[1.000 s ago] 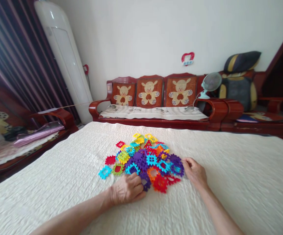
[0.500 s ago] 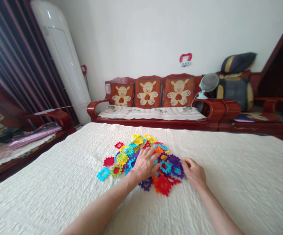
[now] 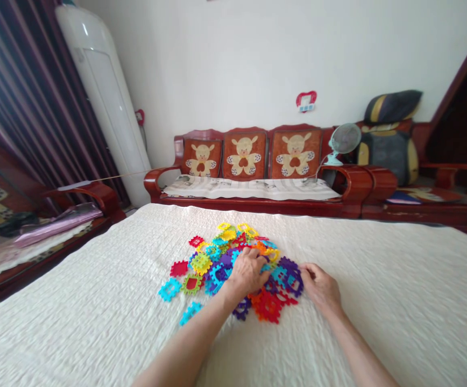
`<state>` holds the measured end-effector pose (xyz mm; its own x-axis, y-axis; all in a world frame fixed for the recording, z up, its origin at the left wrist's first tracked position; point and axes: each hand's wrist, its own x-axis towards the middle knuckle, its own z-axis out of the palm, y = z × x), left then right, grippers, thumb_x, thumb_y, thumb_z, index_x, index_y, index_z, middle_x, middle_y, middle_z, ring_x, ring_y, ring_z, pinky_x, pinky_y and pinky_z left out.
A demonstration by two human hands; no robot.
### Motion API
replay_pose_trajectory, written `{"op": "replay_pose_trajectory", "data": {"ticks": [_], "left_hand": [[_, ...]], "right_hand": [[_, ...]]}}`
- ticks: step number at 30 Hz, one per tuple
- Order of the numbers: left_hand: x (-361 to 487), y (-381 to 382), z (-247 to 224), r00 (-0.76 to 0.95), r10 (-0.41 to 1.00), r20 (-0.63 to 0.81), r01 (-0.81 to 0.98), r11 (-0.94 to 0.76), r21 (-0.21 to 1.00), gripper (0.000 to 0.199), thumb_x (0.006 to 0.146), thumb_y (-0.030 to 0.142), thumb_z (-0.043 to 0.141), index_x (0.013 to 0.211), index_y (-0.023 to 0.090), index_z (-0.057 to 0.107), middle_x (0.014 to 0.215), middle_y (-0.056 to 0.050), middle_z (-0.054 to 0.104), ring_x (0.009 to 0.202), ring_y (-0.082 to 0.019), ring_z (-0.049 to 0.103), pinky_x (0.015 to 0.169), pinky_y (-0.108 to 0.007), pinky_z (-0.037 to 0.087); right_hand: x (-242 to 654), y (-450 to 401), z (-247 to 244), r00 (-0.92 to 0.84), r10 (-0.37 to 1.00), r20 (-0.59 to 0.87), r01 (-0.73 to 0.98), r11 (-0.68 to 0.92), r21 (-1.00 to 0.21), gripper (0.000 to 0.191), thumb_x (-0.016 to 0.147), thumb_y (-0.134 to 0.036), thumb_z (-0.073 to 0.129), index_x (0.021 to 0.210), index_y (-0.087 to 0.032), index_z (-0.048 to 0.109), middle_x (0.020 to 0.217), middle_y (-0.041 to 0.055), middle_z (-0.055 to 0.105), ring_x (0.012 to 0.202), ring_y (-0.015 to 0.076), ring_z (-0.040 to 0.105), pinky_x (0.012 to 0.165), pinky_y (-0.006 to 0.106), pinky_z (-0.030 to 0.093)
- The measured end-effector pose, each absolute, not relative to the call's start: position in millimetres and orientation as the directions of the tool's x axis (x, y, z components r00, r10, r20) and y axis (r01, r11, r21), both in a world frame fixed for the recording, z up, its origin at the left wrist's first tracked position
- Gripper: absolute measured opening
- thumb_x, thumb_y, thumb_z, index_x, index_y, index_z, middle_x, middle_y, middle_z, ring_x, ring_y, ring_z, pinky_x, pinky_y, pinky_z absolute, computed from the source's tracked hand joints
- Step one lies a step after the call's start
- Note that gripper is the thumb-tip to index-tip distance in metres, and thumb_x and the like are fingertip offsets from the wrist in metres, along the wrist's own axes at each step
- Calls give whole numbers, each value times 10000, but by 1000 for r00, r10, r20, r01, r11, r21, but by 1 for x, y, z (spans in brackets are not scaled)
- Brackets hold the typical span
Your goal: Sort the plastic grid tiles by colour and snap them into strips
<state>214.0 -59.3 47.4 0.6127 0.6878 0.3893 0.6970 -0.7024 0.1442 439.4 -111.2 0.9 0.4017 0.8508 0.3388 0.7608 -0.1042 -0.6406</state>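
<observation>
A loose pile of colourful plastic interlocking pieces with toothed edges lies on the cream quilted cover [image 3: 96, 301]. My left hand [image 3: 249, 270] reaches over the middle of the pile, fingers bent down among the pieces; what is under the fingertips is hidden. At the pile's right edge my right hand [image 3: 320, 285] is closed in a pinch on the rim of a purple piece [image 3: 296, 282]. Red pieces [image 3: 268, 306] lie just below, between the hands. Near my left forearm is a blue piece [image 3: 191, 313], with another blue piece [image 3: 169, 289] farther left.
Beyond the covered surface stands a wooden sofa [image 3: 249, 206] with bear-patterned cushions [image 3: 245, 153]. A small fan [image 3: 344, 138] is at the sofa's right end. A wooden armchair [image 3: 108, 199] is on the left, and a tall white cabinet-like unit [image 3: 104, 91] stands beside the curtain.
My left hand has shifted right across the pile and its fingers have curled in. The blue piece by my left forearm now shows. My right hand stays at the purple piece.
</observation>
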Motion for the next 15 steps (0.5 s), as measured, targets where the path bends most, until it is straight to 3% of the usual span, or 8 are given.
{"op": "replay_pose_trajectory", "data": {"ticks": [3,6,9,11,15], "left_hand": [[199,-51,53,488,751,444,767,-612,192,196,854,288,536,941,197,686,986,-87,626,961,-216,556,912,-380,452],[193,-49,55,337,786,518,821,-515,246,244,871,228,486,1026,171,665,1096,-118,617,1018,-232,550,925,-403,446],[195,-55,52,414,722,555,760,-609,226,318,869,238,496,1160,189,615,1243,-115,571,1125,-240,512,969,-411,427],[197,-59,48,510,684,522,718,-673,180,314,851,286,539,1146,224,625,1327,-93,528,1205,-264,463,993,-441,411],[192,-56,43,451,759,470,801,-576,161,276,844,297,544,1078,209,660,1339,-112,523,1239,-303,434,987,-491,405]], "right_hand": [[439,-111,1,404,852,334,761,-110,-639,309,795,-415,444,882,-251,691,837,23,737,772,203,671,675,277,465],[438,-112,2,407,852,329,754,-110,-648,297,792,-405,453,880,-250,690,851,23,738,786,202,673,685,275,465],[438,-112,1,402,851,339,749,-92,-657,291,798,-395,451,886,-247,686,878,22,739,806,197,674,714,277,469],[438,-112,0,400,850,343,747,-85,-660,297,804,-393,443,894,-245,683,897,22,738,819,197,674,729,283,472],[437,-112,-1,400,850,343,739,-78,-669,302,805,-391,436,894,-235,678,885,29,734,820,199,672,745,298,477]]}}
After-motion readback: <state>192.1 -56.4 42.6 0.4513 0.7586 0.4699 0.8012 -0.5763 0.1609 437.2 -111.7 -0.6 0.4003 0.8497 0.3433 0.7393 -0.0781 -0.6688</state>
